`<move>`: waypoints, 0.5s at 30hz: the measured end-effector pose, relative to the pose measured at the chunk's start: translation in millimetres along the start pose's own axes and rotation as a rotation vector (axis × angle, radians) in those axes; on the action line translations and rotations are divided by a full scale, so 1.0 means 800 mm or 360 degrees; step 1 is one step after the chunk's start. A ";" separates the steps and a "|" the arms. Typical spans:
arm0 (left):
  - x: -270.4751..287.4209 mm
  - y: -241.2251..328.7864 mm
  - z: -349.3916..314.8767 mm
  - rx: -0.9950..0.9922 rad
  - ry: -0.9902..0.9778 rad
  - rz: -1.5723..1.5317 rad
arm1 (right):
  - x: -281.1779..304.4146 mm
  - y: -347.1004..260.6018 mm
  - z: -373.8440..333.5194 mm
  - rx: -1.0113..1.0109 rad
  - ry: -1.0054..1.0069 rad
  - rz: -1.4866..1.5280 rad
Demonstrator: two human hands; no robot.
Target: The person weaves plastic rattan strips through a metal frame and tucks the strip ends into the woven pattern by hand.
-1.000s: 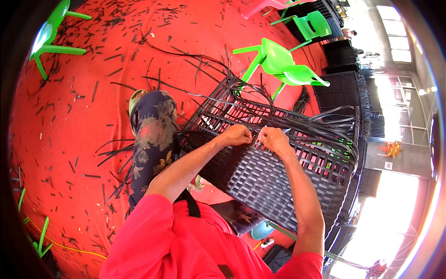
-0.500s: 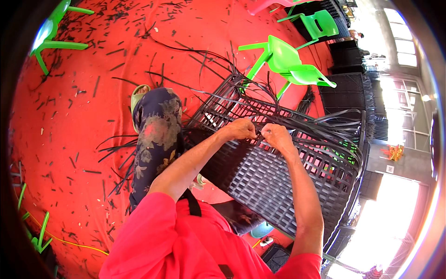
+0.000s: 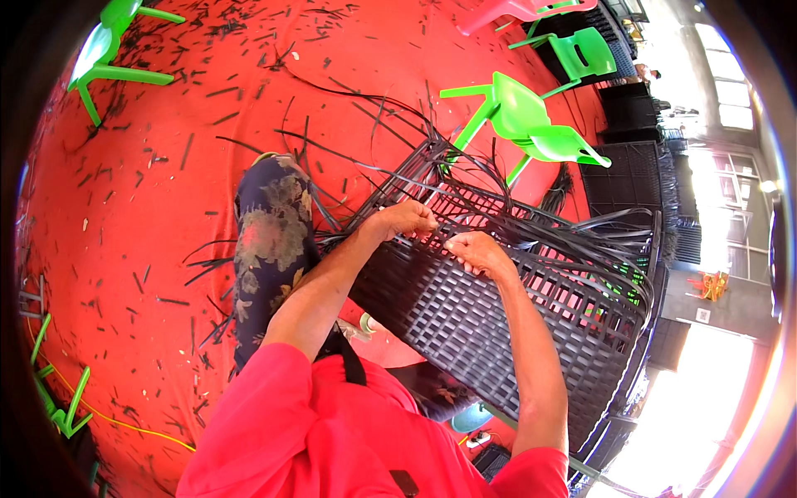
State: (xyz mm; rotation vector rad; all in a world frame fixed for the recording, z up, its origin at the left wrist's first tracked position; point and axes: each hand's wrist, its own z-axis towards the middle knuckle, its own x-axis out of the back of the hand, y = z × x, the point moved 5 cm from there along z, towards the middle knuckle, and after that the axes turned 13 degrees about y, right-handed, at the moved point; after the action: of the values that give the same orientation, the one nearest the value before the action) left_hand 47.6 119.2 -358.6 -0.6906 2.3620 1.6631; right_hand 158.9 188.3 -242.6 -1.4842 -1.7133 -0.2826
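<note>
In front of me a black basket-like frame of flat plastic strips is tightly woven on its near side and openly gridded beyond. My left hand is closed in a pinch at the upper edge of the tight weave, on what looks like a thin black strip. Just to its right, my right hand is also closed, fingers curled down against the weave; what they hold is hidden. Long loose black strips trail over the frame's far side, beyond my hands.
A bright green chair stands right behind the frame, with another green chair farther back. Black offcuts litter the red floor covering. My bent knee is left of the frame. Black woven panels stand at the right.
Both hands have shifted to the left along the woven edge, and the gap between them has widened. The view has also moved slightly.
</note>
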 end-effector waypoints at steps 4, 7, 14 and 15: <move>-0.018 -0.012 -0.007 0.0238 0.0035 -0.0281 | 0.014 0.013 0.009 -0.0095 -0.0065 0.0364; -0.039 -0.018 -0.008 0.0420 -0.0055 -0.0172 | 0.031 0.002 0.008 0.0073 0.0053 -0.0149; -0.076 -0.021 -0.007 0.0426 -0.0213 0.0194 | 0.029 -0.001 0.013 -0.0065 0.0120 -0.0482; -0.079 -0.022 -0.008 0.0424 -0.0264 0.0125 | 0.023 0.003 0.018 -0.0002 0.0099 -0.0364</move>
State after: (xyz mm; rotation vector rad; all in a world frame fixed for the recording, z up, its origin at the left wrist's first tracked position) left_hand 111.6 126.1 -346.2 -0.4014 2.4529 1.3378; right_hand 155.4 211.0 -239.5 -1.2677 -1.8335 -0.4460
